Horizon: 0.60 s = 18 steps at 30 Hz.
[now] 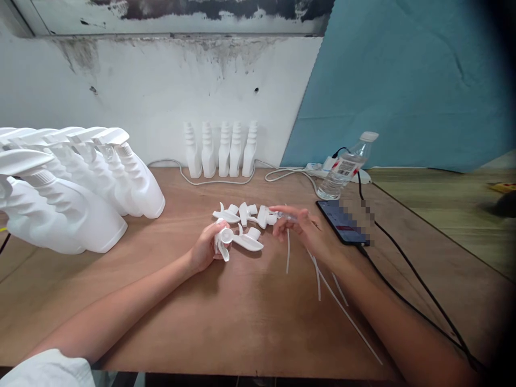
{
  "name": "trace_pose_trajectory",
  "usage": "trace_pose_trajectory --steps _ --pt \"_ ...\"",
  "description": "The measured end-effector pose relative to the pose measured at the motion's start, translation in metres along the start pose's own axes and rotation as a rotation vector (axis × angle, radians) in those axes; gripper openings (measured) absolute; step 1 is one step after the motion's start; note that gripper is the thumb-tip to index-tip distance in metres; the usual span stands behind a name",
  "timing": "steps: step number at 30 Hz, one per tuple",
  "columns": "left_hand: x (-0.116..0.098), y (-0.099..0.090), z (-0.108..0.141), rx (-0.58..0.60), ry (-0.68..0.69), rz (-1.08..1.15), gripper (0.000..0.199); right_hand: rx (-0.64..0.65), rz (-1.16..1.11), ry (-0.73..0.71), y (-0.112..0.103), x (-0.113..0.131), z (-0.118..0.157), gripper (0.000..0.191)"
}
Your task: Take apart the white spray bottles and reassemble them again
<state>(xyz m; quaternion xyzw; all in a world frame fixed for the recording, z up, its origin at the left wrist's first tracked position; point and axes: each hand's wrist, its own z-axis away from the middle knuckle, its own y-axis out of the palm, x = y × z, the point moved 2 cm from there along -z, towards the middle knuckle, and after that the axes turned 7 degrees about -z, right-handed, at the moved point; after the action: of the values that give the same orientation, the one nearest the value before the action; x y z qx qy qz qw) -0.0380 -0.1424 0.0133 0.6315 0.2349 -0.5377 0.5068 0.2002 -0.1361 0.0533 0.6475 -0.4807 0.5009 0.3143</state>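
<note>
The white trigger sprayer head (226, 236) is clasped in your left grip (206, 247), over the middle of the worktop (226, 322); it looks light, stiff and slick, so hold its body rather than its thin lever (223, 253). Beside it lie loose sprayer heads (249, 241), and your right grip (300, 228) hovers over slim, probably bendy white tubes (287, 255), though I cannot tell whether it pinches one.

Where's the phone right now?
In the head view, the phone lies on the right side of the table, just in front of the water bottle and to the right of the right hand.
</note>
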Motion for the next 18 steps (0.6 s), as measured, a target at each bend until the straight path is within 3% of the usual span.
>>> trace_pose_trajectory --steps 2,5,8,18 --pt "0.001 -0.001 -0.001 -0.058 0.012 -0.037 0.036 0.129 -0.12 -0.01 0.015 0.004 0.006 0.061" --pt "0.004 -0.003 -0.001 -0.136 0.024 -0.098 0.037 0.162 -0.111 -0.008 0.033 0.01 0.013 0.037" --pt "0.006 -0.002 0.0 -0.18 0.024 -0.134 0.036 0.117 -0.024 0.013 0.044 0.014 0.017 0.022" --pt "0.008 0.004 0.001 -0.214 0.075 -0.237 0.036 -0.101 0.285 -0.048 0.053 0.015 0.023 0.021"
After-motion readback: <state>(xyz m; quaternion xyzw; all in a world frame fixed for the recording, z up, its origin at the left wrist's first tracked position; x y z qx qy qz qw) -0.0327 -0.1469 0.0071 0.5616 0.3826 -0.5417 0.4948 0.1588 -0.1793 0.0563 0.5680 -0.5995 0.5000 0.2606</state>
